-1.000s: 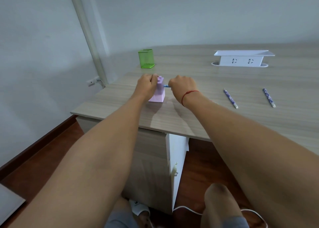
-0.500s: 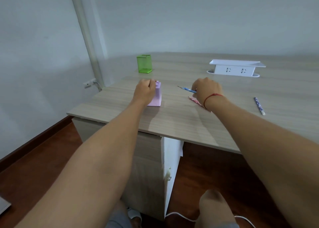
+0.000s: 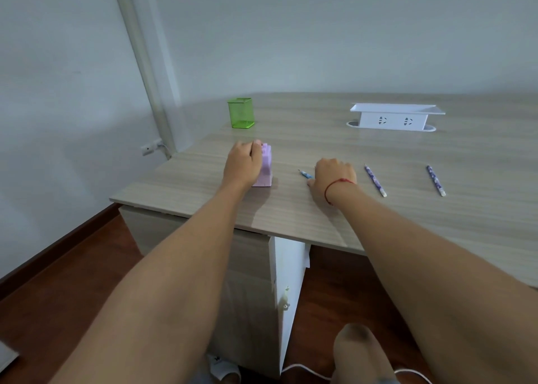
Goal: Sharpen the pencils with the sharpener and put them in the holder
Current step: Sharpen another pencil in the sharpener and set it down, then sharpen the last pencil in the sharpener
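My left hand [image 3: 244, 162] is closed around the left side of a pink block-shaped sharpener [image 3: 265, 165] standing on the wooden desk [image 3: 305, 217]. My right hand [image 3: 334, 175] is closed on a blue pencil [image 3: 305, 174], whose sharpened tip sticks out to the left, a short way right of the sharpener. Two more purple patterned pencils lie flat to the right, one [image 3: 375, 180] near my wrist, the other [image 3: 435, 180] further right. A green mesh holder [image 3: 241, 113] stands upright at the back left of the desk.
A white socket box [image 3: 394, 117] sits at the back right of the desk. The desk's left edge and front edge are close to the sharpener. Below are a drawer unit [image 3: 250, 281], wooden floor and my knee [image 3: 358, 351].
My right hand has pulled the blue pencil out of the sharpener and moved right, lowering towards the desk. My left hand stayed on the sharpener.
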